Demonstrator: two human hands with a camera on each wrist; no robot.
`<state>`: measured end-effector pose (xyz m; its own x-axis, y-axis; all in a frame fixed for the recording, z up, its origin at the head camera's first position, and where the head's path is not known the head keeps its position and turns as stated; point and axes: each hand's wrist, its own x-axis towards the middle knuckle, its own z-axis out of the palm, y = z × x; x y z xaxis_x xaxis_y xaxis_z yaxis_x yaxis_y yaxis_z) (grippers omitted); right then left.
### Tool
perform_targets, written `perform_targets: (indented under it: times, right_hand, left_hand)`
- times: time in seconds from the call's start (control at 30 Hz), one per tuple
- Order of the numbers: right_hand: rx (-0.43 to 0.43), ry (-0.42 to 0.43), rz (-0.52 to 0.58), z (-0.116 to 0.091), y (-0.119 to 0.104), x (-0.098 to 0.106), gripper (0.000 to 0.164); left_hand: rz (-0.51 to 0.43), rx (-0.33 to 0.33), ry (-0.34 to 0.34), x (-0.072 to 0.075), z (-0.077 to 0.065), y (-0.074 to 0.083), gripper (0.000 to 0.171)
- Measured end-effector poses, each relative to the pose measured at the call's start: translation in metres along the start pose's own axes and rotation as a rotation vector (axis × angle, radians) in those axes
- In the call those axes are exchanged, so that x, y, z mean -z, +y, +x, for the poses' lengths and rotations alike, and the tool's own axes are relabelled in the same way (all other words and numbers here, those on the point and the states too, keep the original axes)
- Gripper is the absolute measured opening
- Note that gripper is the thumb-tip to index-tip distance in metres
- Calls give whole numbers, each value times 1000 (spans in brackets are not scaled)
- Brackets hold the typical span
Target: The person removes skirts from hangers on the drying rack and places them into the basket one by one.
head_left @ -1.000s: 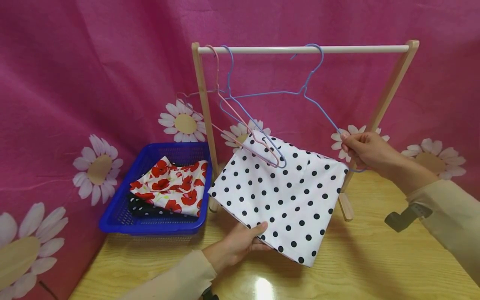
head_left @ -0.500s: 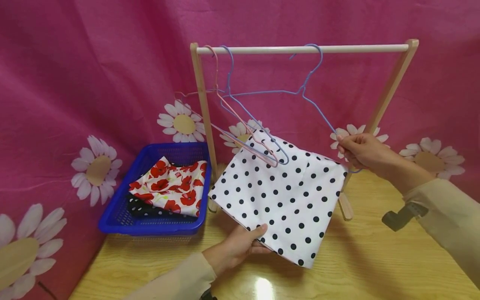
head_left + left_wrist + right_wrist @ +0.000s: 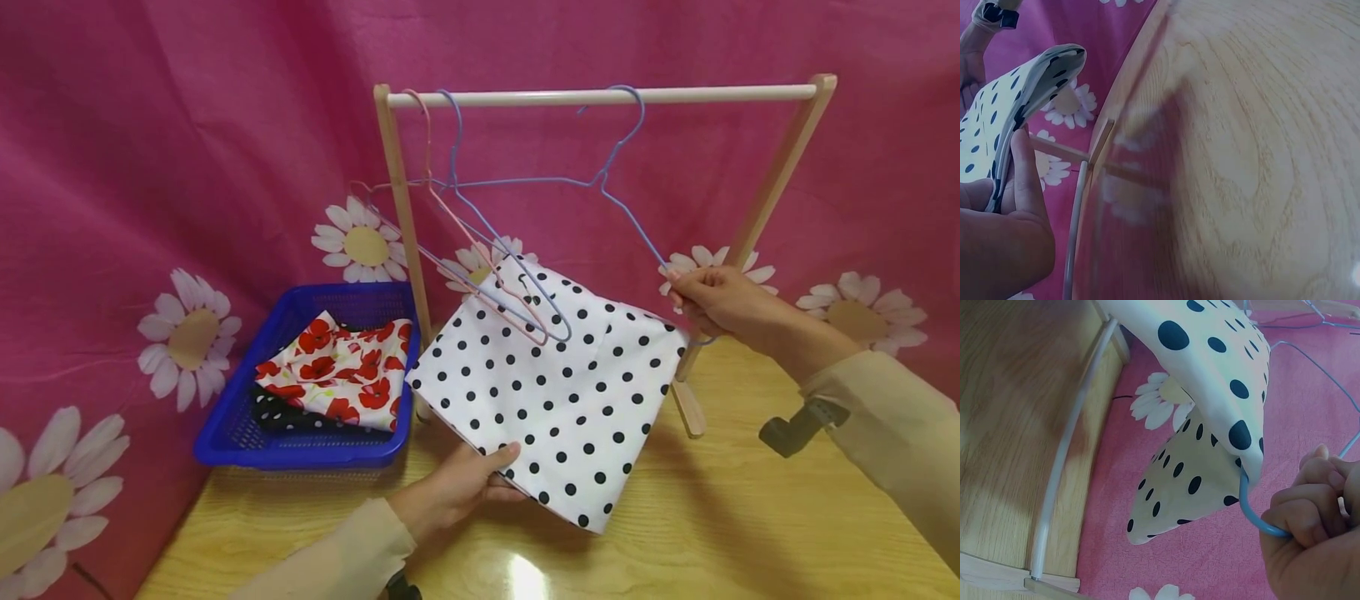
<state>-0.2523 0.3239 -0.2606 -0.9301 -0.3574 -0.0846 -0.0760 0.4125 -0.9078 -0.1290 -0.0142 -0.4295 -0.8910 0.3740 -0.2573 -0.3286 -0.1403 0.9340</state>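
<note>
A folded white cloth with black polka dots [image 3: 570, 392] hangs slanted below the rack's rail. My left hand [image 3: 459, 490] pinches its lower left edge, thumb on top and fingers beneath; in the left wrist view the thumb and fingers grip the layered edge. My right hand [image 3: 723, 298] holds the right end of a blue wire hanger [image 3: 636, 223], which is hooked on the rail. The right wrist view shows the hanger's bent end [image 3: 1249, 503] running from my fist [image 3: 1316, 519] into the cloth's fold. Its lower bar is hidden by the cloth.
A pink hanger [image 3: 427, 146] and another blue hanger [image 3: 455, 142] hang at the left of the white rail [image 3: 517, 98], overlapping the cloth. Left of the wooden rack stands a blue basket [image 3: 300, 454] with a red-flowered cloth [image 3: 352, 367] and a black dotted cloth [image 3: 281, 412].
The dotted cloth and my left hand have shifted slightly left. My right hand, still holding the hanger, has also moved a little left. The hangers at left have swung slightly.
</note>
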Motion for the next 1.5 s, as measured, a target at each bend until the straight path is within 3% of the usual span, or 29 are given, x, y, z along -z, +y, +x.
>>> perform_targets:
  times: [0.7,1.13,1.5]
  right_hand:
    - [-10,-49,74,3,-1,2,48]
    - [-24,-28,38,2,-3,10,48]
    - [-25,-9,10,1,-1,13,47]
  left_hand:
    - [34,28,-44,19,-9,15,35]
    - [45,29,-53,33,-19,18,36]
    - [51,39,-52,34,-20,13,36]
